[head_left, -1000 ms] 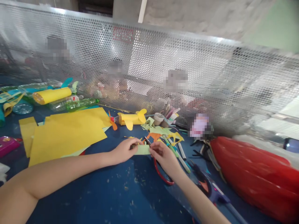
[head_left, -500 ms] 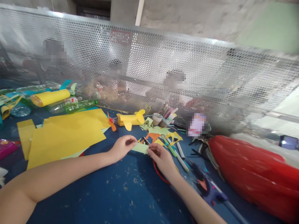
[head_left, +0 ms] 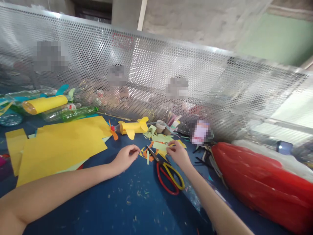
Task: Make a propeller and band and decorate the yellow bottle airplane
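Observation:
My left hand (head_left: 126,158) hovers over the blue table with thumb and fingers curled together. Whether anything small is between its fingertips, I cannot make out. My right hand (head_left: 180,155) is closed at the right end of a light green paper piece (head_left: 160,146), above the heap of scraps. Between my hands lie scissors (head_left: 160,163) with one red and one yellow handle loop, their blades pointing up and left. Beside the blades is a narrow light green paper strip (head_left: 148,157), with orange and yellow cuttings around it.
Yellow sheets (head_left: 63,140) lie at left, with plastic bottles (head_left: 78,112) behind. A yellow-wrapped bottle with fins (head_left: 132,128) lies ahead, before a perforated metal screen (head_left: 151,65); people are behind it. A red plastic bag (head_left: 256,176) bulges at right.
My right hand has moved right and slightly up with the light green paper, away from my left hand. The scissors, partly hidden before, now show fully. The view has shifted slightly.

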{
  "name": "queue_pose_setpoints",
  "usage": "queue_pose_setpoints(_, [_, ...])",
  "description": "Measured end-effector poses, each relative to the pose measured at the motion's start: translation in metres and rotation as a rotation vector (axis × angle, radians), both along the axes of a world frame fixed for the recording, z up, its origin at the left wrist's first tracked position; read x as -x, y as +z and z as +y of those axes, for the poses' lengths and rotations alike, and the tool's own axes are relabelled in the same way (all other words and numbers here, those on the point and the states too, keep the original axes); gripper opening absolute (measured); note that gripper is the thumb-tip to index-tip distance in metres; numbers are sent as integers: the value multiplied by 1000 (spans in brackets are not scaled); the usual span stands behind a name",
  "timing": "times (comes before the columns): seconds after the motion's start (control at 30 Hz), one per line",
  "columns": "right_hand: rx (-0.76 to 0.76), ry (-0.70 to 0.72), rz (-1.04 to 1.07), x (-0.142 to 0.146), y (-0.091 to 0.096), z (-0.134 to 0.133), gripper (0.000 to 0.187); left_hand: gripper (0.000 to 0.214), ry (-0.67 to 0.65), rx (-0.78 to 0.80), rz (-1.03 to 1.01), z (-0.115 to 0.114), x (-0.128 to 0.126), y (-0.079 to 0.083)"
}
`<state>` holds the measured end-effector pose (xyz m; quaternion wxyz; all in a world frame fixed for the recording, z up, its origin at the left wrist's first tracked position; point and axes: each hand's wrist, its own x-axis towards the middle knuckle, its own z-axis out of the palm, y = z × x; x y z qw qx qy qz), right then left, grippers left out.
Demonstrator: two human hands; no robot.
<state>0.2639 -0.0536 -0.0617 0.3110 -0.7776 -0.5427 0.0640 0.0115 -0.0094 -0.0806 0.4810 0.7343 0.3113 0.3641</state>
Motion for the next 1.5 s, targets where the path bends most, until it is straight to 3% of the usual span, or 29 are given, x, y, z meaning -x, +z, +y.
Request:
queue_pose_setpoints(0.1, [85, -48, -118, -15, 1, 19, 15, 13, 18, -14, 24, -1, 0, 3])
queue_pose_setpoints(0.27, [134, -71, -378, -16, 5, 37, 21, 13, 12, -34, 24, 0, -1, 1])
queue_pose_setpoints(0.43, [126, 19, -579, -14, 8, 50, 27, 12, 14, -30, 31, 1, -2, -2])
queue_pose_setpoints(0.6, [181, 125, -664, -12, 2, 65, 46, 13, 14, -34, 41, 1, -2, -1])
queue_pose_setpoints(0.8, [183, 145, -750, -4, 3, 73, 36, 13, 9, -22, 41, 0, -1, 2])
queue_pose_setpoints(1.07, [127, 121, -755, -6, 21, 75, 21, 13, -1, -20, 31, 0, -1, 2])
queue_pose_setpoints(1.33, [70, 12, -669, -18, 53, 74, 27, 14, -1, -32, 26, 1, -3, -1])
queue_pose_setpoints(1.5, [54, -79, -599, -23, 62, 72, 35, 14, -4, -43, 34, 1, -2, 0])
